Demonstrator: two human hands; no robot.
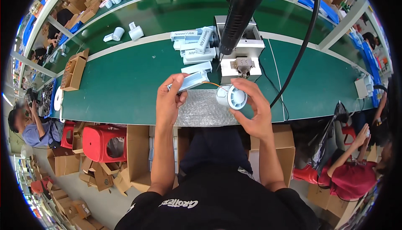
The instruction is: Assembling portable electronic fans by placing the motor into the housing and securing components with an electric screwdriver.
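My left hand [168, 101] grips a pale blue handle casing [193, 80], a long hollow shell tilted up to the right. In my right hand [258, 113] is a round, pale blue fan head [226, 97], its vaned face turned right and held between thumb and fingers. A thin orange wire [212, 83] runs between the two parts. Both are held above a bubble-wrap mat [201, 108] at the near edge of the bench. Just beyond my hands lie a stack of similar casings [197, 55] and a white and grey bench machine [228, 68] with a metal block on its front.
A thick black tube [243, 16] hangs over the machine, and a black cable [302, 50] loops down on its right. Fan units [118, 34] lie on the far green belt. A parts carton [75, 73] stands left. Red stools [100, 143], cartons and other people flank me.
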